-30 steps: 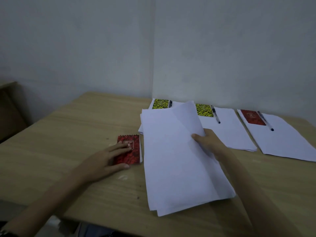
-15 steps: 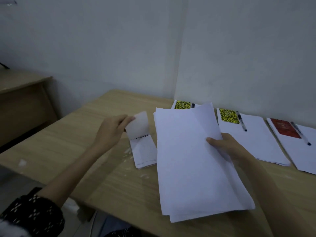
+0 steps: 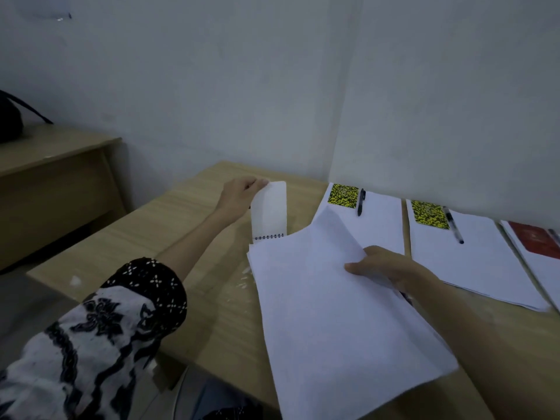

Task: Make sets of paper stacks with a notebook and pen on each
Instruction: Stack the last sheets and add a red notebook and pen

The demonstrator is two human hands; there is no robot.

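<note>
Presently, the small spiral notebook (image 3: 269, 212) is held off the table (image 3: 194, 237), left of the loose paper stack (image 3: 339, 313), pinched at its top corner by the left hand (image 3: 239, 194). It is judged light and floppy. The sheets, judged limp and slippery, are gripped at their edge by the right hand (image 3: 385, 266), fingers curled.
</note>
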